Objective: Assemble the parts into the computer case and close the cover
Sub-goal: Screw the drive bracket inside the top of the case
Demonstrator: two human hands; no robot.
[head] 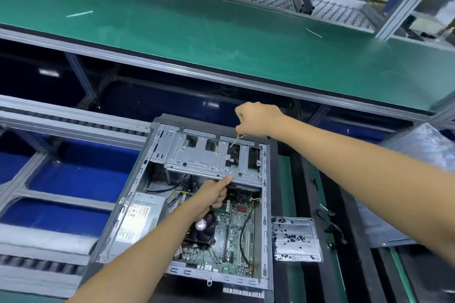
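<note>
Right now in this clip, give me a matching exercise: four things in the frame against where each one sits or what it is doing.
Things:
1. right hand
2. left hand
3. power supply
4. screw tray

Places or states:
A. on the bench just outside the case's right wall
B. gripping a screwdriver over the drive cage
C. inside the case along its left wall
D. index finger pressed to the drive cage's front edge

Pairs: 1-B, 2-D, 3-C, 4-A
</note>
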